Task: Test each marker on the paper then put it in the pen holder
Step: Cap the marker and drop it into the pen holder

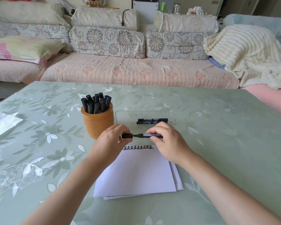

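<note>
Left hand [111,142] pinches cap [127,136]; right hand [168,141] grips marker [148,135] (level).

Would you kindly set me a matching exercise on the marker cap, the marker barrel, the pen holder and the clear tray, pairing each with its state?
1 marker cap
2 marker barrel
3 pen holder
4 clear tray

A holds two markers lying flat
B pinched by the left hand
C full of upright markers
D gripped by the right hand

Pairs: 1-B, 2-D, 3-C, 4-A.
</note>
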